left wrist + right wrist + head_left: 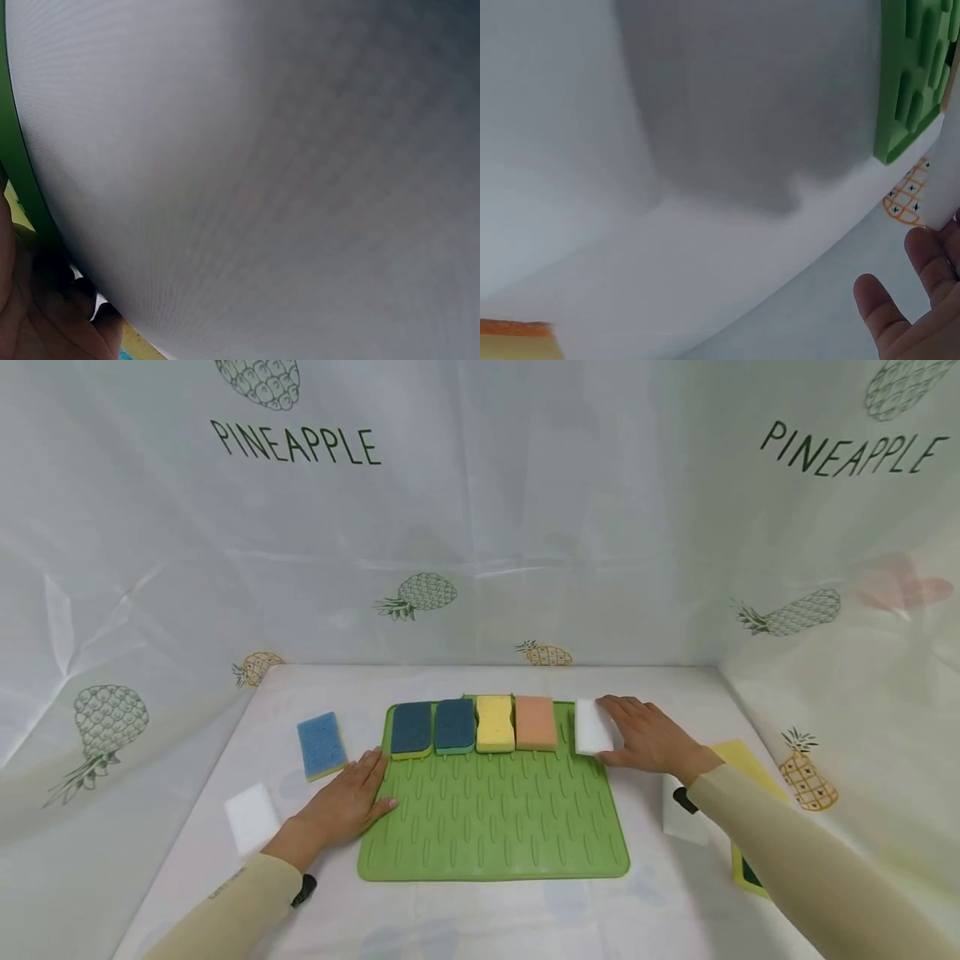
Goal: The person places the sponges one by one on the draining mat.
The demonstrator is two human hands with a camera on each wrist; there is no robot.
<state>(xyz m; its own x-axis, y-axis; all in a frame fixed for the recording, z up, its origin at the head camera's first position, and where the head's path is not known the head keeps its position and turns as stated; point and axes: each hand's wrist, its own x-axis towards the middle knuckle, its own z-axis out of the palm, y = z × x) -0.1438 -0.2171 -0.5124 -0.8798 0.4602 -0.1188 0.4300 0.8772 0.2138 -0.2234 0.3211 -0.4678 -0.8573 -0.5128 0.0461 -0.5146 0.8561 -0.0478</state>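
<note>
A green ribbed mat (495,827) lies in the middle of the table. Along its far edge stand a dark blue sponge (411,727), a blue-and-teal sponge (454,724), a yellow sponge (495,722) and an orange sponge (536,722). My right hand (641,737) holds a white sponge (592,727) at the mat's far right corner, fingers at its far end and thumb at its near end. My left hand (352,795) lies flat on the mat's left edge. The right wrist view shows the mat corner (911,75), the white sponge's edge (949,172) and my fingertips (877,307).
On the white cloth left of the mat lie a blue sponge (321,745) and a white sponge (252,817). On the right, another white sponge (678,814) and a yellow-and-green sponge (742,760) lie partly under my right forearm. Pineapple-print sheets wall in the table.
</note>
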